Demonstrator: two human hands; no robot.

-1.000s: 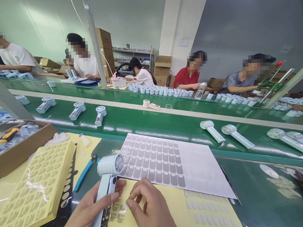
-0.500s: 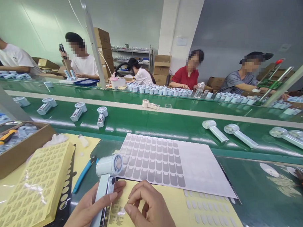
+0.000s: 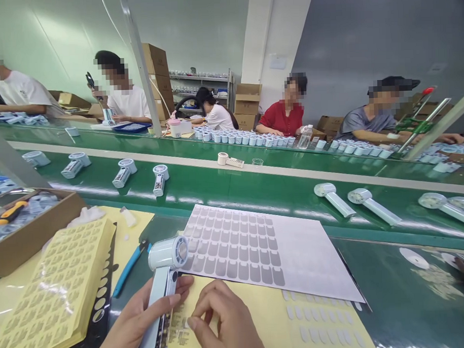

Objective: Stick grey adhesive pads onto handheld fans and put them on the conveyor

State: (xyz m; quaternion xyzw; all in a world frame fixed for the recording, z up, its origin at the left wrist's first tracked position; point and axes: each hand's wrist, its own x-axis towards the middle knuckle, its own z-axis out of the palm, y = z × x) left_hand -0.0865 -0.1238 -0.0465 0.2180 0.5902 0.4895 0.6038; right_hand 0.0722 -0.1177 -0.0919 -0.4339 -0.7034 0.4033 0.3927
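A light-blue handheld fan (image 3: 168,253) stands tilted in my left hand (image 3: 140,314), its round head up. My left fingers wrap its handle, and a dark strip with small parts shows along the handle's side. Just right of the handle is my right hand (image 3: 224,319), thumb and index finger pinched together. Whatever may be between those fingertips is too small to make out. Beneath both hands lies a yellow sticker sheet (image 3: 265,305) with printed marks and pale oval labels. Beyond it rests a white sheet (image 3: 299,253) with rows of grey labels.
Blue-handled cutters (image 3: 129,269) lie left of the fan, beside a stack of yellow sticker sheets (image 3: 49,292). A cardboard box (image 3: 36,234) holds blue parts. Several fans (image 3: 334,201) lie on the green conveyor (image 3: 232,186). Several co-workers (image 3: 285,114) sit across the line.
The fans on the conveyor have slid slightly to the right. My pinched right hand has shifted a little left and down, while the held fan stays nearly still. Co-workers' hands have moved.
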